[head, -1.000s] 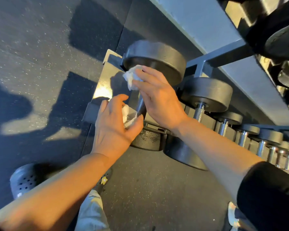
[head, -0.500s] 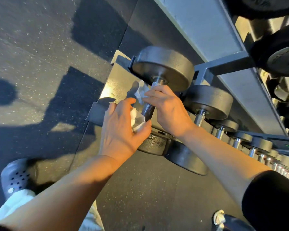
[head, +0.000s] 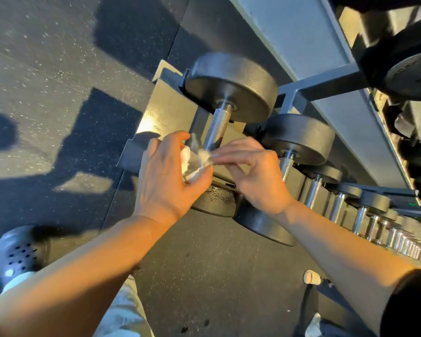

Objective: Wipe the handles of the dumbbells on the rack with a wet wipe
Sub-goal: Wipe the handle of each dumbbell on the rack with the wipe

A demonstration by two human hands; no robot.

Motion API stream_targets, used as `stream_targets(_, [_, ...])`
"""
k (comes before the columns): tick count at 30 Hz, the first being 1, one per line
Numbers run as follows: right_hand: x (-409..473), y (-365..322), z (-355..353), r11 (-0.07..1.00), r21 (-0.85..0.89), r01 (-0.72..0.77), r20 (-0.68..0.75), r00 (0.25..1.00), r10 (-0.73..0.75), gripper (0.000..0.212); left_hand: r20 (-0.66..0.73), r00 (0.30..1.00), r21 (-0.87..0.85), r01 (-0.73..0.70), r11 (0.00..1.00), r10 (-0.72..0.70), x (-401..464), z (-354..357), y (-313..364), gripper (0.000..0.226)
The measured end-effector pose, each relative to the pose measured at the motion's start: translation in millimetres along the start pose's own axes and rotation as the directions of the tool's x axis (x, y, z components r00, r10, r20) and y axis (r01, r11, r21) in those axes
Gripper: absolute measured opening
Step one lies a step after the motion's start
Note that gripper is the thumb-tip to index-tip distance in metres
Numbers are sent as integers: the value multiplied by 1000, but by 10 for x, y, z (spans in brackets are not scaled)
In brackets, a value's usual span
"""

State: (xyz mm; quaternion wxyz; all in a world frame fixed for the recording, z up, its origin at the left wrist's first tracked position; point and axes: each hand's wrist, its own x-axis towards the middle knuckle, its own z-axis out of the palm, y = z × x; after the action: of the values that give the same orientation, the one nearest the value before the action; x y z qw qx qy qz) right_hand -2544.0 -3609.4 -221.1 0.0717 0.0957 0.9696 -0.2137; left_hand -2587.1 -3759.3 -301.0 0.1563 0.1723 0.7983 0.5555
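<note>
- The left hand (head: 165,176) cups a crumpled white wet wipe (head: 195,161) at the near end of the first dumbbell's handle (head: 216,127); thumb and fingers curl round the wad, the thumb pressing it from below
- The right hand (head: 255,176) reaches in from the right; its forefinger and thumb pinch the wipe's right edge, the other fingers loosely bent behind them
- The wipe sits just at the lower end of the knurled handle (whether it wraps the bar there I cannot tell); the upper stretch of the handle is bare metal
- That large dumbbell (head: 231,86) lies at the left end of the rack (head: 309,52), its far head up against the rail, its near head (head: 214,198) under both hands
- A second dumbbell (head: 301,139) lies just beside it on the right; smaller ones (head: 372,205) follow along the rack toward its right end, blurred there
- A dark perforated clog (head: 17,251) stands on the speckled floor (head: 46,69) at lower left; a black sleeve (head: 408,302) covers the right upper arm
</note>
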Motion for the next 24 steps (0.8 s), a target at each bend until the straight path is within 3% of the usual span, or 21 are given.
stream_targets(2, [13, 70, -16, 996, -91, -14, -173, 985, -2, 35, 3, 1000, 5, -4, 1000, 4, -2, -4, -5, 65])
stream_targets(5, [169, 127, 18, 987, -159, 30, -145, 988, -54, 49, 7, 1000, 9, -2, 1000, 2, -26, -11, 7, 62])
stream_targets(8, [291, 116, 143, 967, -209, 145, -146, 973, -178, 29, 3, 1000, 34, 6, 999, -6, -35, -27, 20, 64])
stream_targets(11, [212, 162, 227, 964, -160, 212, -159, 958, -237, 22, 11, 999, 105, -39, 994, 38, -36, -59, 28, 65])
stream_targets(15, [28, 232, 212, 993, 30, 114, -106, 988, -110, 25, 14, 998, 169, -60, 984, 58, -10, -143, 118, 64])
stream_targets(18, [-84, 280, 180, 993, 119, 10, -226, 974, 18, 19, 11, 991, 195, -132, 972, 133, 34, -191, 238, 57])
stream_targets(20, [-90, 348, 170, 981, 184, -53, -322, 940, 111, 12, 22, 995, 182, -99, 978, 97, 77, -160, 329, 62])
stream_targets(24, [116, 466, 220, 975, 172, -141, -374, 906, 197, 6, 32, 996, 184, -91, 979, 87, 144, 42, 468, 62])
